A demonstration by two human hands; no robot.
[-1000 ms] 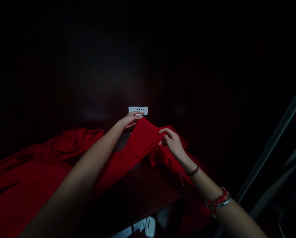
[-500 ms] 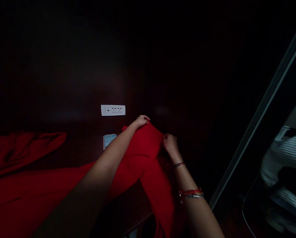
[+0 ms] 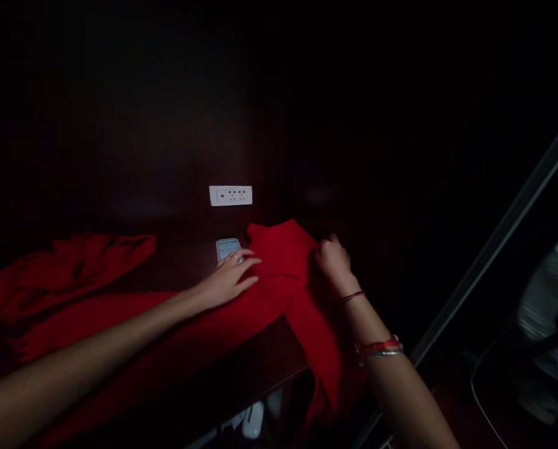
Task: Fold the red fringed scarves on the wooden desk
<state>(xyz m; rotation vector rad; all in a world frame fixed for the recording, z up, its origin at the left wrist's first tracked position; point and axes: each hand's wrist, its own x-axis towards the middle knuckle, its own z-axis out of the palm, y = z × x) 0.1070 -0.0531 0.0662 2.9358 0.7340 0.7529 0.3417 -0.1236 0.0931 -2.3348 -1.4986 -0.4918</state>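
Note:
A long red cloth (image 3: pixel 279 259) lies across a dark wooden desk (image 3: pixel 255 358), one end folded at the back and another part hanging over the front edge. My left hand (image 3: pixel 227 280) rests flat on the cloth with fingers stretched out, its tips close to a phone (image 3: pixel 227 247). My right hand (image 3: pixel 334 259) is closed on the right edge of the folded cloth. Bracelets circle my right wrist and forearm.
A white socket strip (image 3: pixel 231 195) is fixed to the dark wall behind the desk. More red cloth (image 3: pixel 87 262) is bunched at the left. White objects (image 3: pixel 253 419) lie below the desk edge. A pale frame (image 3: pixel 499 240) slants at the right, with a striped thing beyond it.
My left hand let go of the cloth's raised edge and came down flat on it near the phone. The cloth now lies lower on the desk. My right hand stays closed on it.

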